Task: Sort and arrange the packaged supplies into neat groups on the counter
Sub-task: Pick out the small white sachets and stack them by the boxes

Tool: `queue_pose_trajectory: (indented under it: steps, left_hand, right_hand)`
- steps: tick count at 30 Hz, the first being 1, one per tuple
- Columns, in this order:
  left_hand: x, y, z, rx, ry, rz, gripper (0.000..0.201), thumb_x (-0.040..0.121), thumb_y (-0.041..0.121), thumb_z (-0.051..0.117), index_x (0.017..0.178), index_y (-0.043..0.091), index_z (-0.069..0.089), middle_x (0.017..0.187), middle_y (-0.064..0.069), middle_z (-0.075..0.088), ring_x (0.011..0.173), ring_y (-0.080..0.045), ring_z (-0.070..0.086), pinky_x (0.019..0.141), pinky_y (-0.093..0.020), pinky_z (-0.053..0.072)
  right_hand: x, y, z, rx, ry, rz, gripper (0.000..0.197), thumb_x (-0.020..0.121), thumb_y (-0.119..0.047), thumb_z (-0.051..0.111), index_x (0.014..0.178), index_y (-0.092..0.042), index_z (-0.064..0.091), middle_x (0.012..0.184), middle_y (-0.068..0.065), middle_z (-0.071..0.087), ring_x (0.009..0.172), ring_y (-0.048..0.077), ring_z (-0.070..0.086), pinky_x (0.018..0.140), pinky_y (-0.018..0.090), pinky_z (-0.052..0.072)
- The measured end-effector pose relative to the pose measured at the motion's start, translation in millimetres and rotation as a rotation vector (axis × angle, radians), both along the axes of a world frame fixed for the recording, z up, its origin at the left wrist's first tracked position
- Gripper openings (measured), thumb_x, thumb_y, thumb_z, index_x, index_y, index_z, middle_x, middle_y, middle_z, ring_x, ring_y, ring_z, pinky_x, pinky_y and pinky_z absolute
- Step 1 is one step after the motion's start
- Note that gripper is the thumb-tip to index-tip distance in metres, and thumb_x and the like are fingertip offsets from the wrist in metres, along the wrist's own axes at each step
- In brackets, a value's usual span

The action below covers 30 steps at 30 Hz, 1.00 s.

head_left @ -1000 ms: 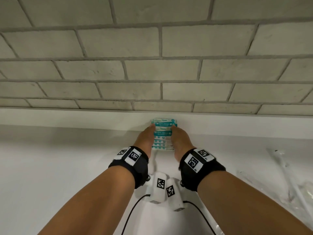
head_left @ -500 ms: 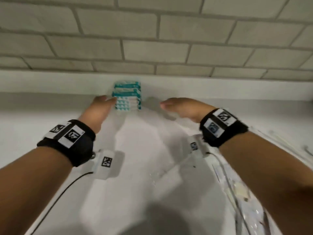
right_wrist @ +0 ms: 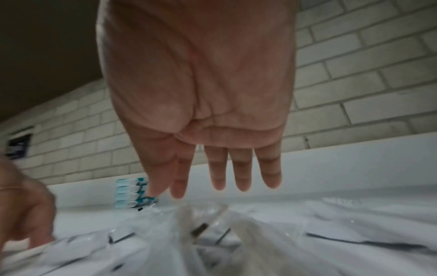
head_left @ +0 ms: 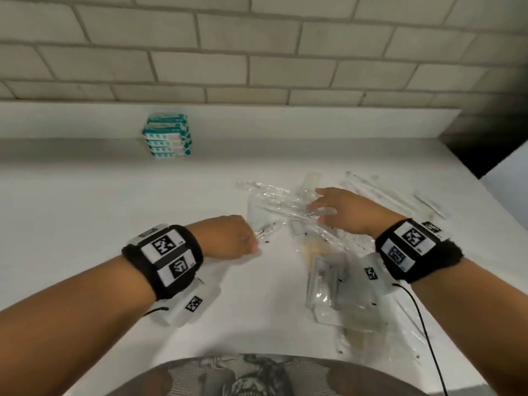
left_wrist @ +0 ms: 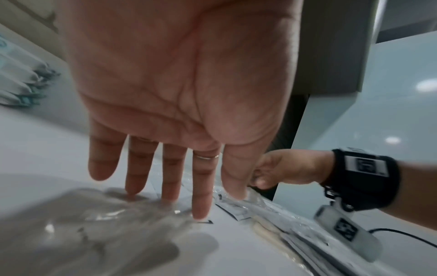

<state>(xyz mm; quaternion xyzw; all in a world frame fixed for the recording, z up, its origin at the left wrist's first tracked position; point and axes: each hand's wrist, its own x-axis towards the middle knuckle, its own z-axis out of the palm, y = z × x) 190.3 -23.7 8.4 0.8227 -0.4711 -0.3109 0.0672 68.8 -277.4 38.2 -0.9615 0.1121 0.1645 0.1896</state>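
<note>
Head view: five teal packets [head_left: 167,140] stacked; two hands on clear packages [head_left: 320,252].

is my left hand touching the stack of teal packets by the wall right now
Apart. The head view shows the left hand down at the clear plastic packages, with bare counter between it and the stack of teal packets.

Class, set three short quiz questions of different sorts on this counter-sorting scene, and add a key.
1. True or false: the teal packet stack stands against the backsplash, apart from both hands.
2. Multiple choice: the right hand is A) fisted, B) open over the clear packets, C) out of view.
3. Fill in: the left hand's straight fingers touch a ____ packet.

Key: 1 true; 2 B; 3 clear.
</note>
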Motion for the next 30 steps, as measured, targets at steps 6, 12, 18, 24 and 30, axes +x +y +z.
queue_pose_trajectory:
  steps: [6,12,18,24,30]
  left_hand:
    - [-28,-6,5,0.106,-0.205,0.211,0.044,0.094,0.042,0.043,0.06,0.016,0.052,0.064,-0.001,0.05,0.06,-0.017,0.048,0.059,-0.029,0.036]
    - [-18,-49,3,0.107,-0.219,0.627,0.062,0.088,0.048,0.052,0.132,0.006,0.042,0.129,-0.014,0.055,0.113,-0.029,0.056,0.084,-0.033,0.045]
    - [-21,-83,-6,0.286,-0.271,0.738,0.092,0.076,0.046,0.075,0.14,0.001,0.027,0.134,-0.017,0.05,0.121,-0.032,0.052,0.098,-0.039,0.047]
    - [-25,-83,-4,0.282,-0.227,0.666,0.064,0.088,0.044,0.062,0.131,-0.001,0.049,0.128,-0.015,0.057,0.119,-0.03,0.054,0.1,-0.036,0.045]
    - [-42,-79,21,-0.061,-0.489,0.699,0.049,0.089,0.054,0.054,0.112,0.011,0.058,0.109,-0.01,0.056,0.105,-0.032,0.054,0.087,-0.04,0.045]
  right_hand:
    - [-45,-18,-6,-0.235,0.19,0.148,0.047,0.093,-0.034,0.056,0.139,-0.039,0.046,0.161,-0.004,0.014,0.148,0.02,0.011,0.12,0.045,0.013]
    - [-18,-15,7,-0.278,-0.056,0.204,0.029,0.097,-0.027,0.047,0.116,-0.03,0.068,0.107,-0.005,0.059,0.099,0.017,0.053,0.082,0.029,0.042]
    - [12,-13,-24,-0.211,-0.008,0.249,0.029,0.093,-0.027,0.051,0.12,-0.024,0.061,0.113,0.002,0.052,0.102,0.025,0.058,0.082,0.031,0.046]
    - [30,-18,-34,-0.246,0.003,0.169,0.068,0.077,-0.046,0.074,0.134,-0.024,0.046,0.13,0.003,0.05,0.112,0.026,0.056,0.091,0.041,0.05]
    - [44,-14,-36,-0.262,0.072,0.053,0.076,0.075,-0.039,0.078,0.135,-0.009,0.043,0.131,0.011,0.046,0.116,0.031,0.053,0.092,0.04,0.05]
